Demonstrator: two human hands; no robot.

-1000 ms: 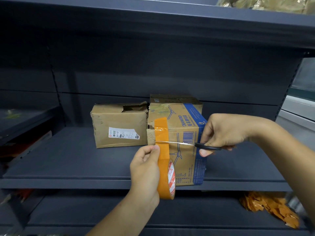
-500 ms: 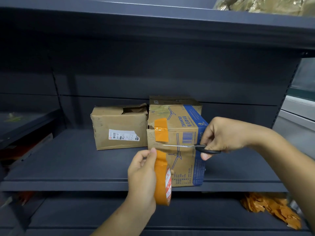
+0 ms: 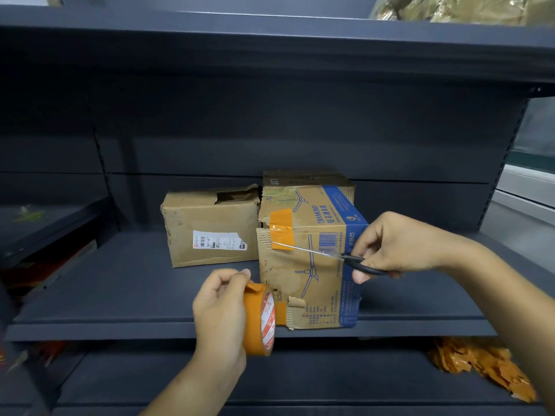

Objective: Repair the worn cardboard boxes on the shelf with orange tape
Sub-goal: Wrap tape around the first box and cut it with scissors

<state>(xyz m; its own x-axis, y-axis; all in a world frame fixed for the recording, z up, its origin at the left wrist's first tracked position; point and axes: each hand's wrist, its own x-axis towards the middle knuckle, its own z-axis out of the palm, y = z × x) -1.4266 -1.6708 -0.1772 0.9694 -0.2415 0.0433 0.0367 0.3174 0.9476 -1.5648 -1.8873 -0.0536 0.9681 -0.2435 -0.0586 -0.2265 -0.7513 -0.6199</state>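
Left hand [image 3: 220,307]: fingers curled round the orange tape roll [image 3: 259,319], thumb and forefinger pinching the loose tape end at the top of the roll; held in front of the shelf edge, just below and left of the printed box.
Right hand [image 3: 396,243]: fingers closed through the black handles of the scissors [image 3: 339,256], blades together and pointing left across the box front.
Scissor tips: at the lower edge of the orange tape strip [image 3: 281,229].
Orange tape strip: stuck over the top front corner of the printed box, folded from lid onto front face.
Printed box [image 3: 312,271]: brown and blue cardboard, standing at the front of the shelf [image 3: 120,298], torn along its left edge and at the bottom front.
Plain box [image 3: 210,229]: to the left, touching the printed box, top torn open, white label on the front.
Third box [image 3: 303,177]: behind the printed one, mostly hidden.
Lower shelf: heap of orange scraps [image 3: 480,367] at right.
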